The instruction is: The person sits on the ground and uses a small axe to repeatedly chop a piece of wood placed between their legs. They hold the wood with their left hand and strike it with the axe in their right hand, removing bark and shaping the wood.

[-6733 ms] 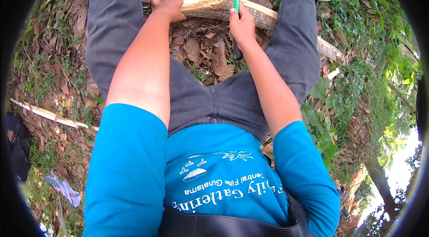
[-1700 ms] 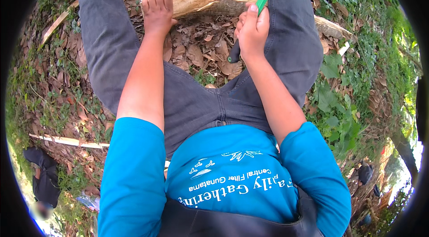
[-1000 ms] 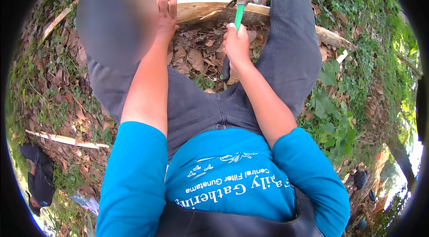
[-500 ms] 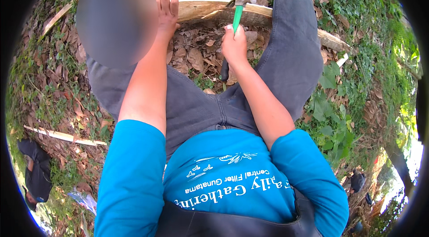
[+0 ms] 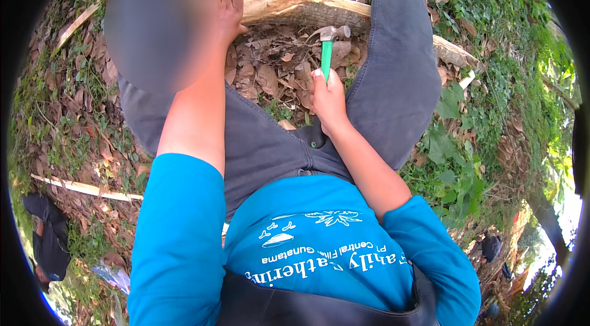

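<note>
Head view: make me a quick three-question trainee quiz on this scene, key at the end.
1. Which hand grips the claw hammer? A) left B) right C) both

2. True or false: the left hand is at the visible left end of the split log.

3. Fill in: between the hammer's head and the gripping hand, the handle is coloured ____.

Key: 1. B, the right hand; 2. true; 3. green.

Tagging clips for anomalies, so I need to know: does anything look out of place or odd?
A round blurred patch over the left trouser leg looks odd: more an image smudge than a real object. Lower left, a crumpled plastic sheet looks like litter.
</note>
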`<move>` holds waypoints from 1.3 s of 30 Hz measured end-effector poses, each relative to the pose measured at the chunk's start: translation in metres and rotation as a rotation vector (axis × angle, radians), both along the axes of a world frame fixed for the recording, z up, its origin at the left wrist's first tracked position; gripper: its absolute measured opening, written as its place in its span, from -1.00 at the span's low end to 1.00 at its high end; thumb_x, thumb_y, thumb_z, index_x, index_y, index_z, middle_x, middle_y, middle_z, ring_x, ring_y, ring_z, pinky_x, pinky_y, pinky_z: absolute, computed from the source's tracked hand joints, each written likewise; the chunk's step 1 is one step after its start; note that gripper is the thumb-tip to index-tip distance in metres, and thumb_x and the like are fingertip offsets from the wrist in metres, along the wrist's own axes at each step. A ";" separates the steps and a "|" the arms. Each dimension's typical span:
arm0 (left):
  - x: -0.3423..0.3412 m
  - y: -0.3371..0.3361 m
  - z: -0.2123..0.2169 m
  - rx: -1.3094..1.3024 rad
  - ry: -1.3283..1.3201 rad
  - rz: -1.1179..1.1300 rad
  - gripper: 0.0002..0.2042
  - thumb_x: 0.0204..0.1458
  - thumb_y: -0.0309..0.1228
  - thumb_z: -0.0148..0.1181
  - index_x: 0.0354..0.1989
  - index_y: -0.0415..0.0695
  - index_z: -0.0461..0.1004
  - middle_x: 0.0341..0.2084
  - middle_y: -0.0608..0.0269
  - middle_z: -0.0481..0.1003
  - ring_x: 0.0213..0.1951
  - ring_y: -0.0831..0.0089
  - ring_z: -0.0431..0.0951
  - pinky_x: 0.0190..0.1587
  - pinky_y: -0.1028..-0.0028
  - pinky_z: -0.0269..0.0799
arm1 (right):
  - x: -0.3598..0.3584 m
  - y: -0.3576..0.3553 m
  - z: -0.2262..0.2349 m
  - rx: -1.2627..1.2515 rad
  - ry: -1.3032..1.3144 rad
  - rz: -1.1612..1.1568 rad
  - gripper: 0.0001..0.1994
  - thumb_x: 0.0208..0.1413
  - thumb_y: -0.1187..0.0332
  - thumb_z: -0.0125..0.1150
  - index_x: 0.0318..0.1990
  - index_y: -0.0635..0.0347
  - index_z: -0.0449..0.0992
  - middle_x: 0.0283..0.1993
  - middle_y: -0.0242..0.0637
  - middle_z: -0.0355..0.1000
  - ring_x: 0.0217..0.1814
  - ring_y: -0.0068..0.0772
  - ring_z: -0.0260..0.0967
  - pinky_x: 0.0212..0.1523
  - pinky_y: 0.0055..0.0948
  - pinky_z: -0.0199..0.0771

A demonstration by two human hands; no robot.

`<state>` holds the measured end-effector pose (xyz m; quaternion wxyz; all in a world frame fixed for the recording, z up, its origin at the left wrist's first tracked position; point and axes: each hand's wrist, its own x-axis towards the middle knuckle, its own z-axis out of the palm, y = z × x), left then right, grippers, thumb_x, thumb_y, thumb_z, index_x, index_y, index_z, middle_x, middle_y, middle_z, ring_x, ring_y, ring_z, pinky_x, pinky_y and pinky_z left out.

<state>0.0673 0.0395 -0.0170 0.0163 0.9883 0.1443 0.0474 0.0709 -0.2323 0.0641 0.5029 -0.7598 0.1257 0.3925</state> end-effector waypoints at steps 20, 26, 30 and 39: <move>0.010 0.017 0.004 -0.137 0.014 -0.071 0.00 -0.56 -0.17 0.61 0.20 -0.06 0.19 0.10 0.19 0.28 0.19 0.22 0.28 0.29 0.10 0.05 | 0.079 0.059 0.004 0.211 -0.192 -0.083 -0.78 0.42 0.23 -0.10 -0.03 0.20 0.31 -0.50 -0.51 0.18 -0.64 -0.73 0.07 -0.68 -0.61 0.14; 0.026 0.028 0.001 -0.186 0.119 -0.082 0.05 -0.54 -0.15 0.61 0.27 -0.03 0.16 0.11 0.17 0.29 0.22 0.16 0.27 0.32 0.07 0.03 | 0.066 0.046 -0.022 0.192 -0.199 -0.073 -0.76 0.43 0.22 -0.14 -0.03 0.22 0.30 -0.41 -0.42 0.29 -0.59 -0.66 0.20 -0.57 -0.62 0.29; 0.033 0.027 0.007 -0.112 0.189 -0.067 -0.01 -0.35 0.27 0.41 0.25 -0.06 0.26 0.12 0.13 0.33 0.24 0.17 0.27 0.34 -0.01 -0.05 | 0.057 0.051 -0.012 0.170 -0.073 -0.154 -0.79 0.33 0.43 0.05 0.01 0.26 0.24 -0.36 -0.30 0.44 -0.57 -0.62 0.34 -0.60 -0.60 0.31; 0.046 0.006 0.014 -0.120 0.180 0.198 0.00 -0.19 0.57 -0.01 0.16 -0.14 0.41 0.08 0.04 0.40 0.25 0.12 0.28 0.40 -0.14 -0.25 | 0.124 0.057 0.112 0.493 -0.776 -0.088 -0.65 0.46 0.22 -0.20 0.23 0.22 0.26 -0.41 -0.40 0.35 -0.56 -0.70 0.22 -0.56 -0.66 0.28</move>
